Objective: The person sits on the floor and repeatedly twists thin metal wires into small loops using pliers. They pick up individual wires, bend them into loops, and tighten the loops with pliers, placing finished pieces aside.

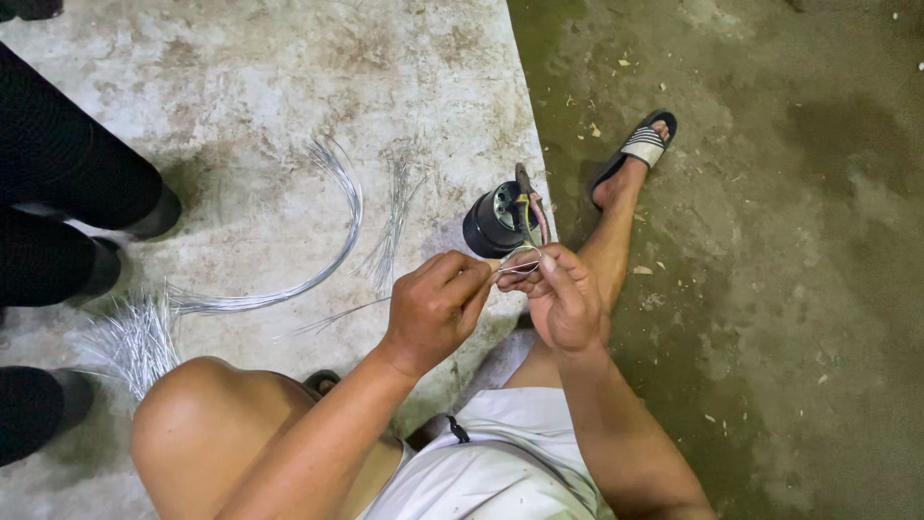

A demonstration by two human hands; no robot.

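Left hand: the left hand (435,308) is pinching one end of a thin loop of silver wire (518,258), fingers squeezed together on it.
Right hand: the right hand (563,299) is pinching the other side of the same loop, fingers closed tight on it.
Where the wire is: it is being held up between both hands, just in front of a round black metal part (496,220) with coloured leads, sitting at the slab edge.
Done so far: the wire looks bent into a small loop.
Left to do: a long curved bundle of silver wires (318,250) and a heap of short wire pieces (130,337) are lying on the grey concrete slab (241,96), looking unused.
Nearby: somebody's black-clothed legs (67,193) are standing close.
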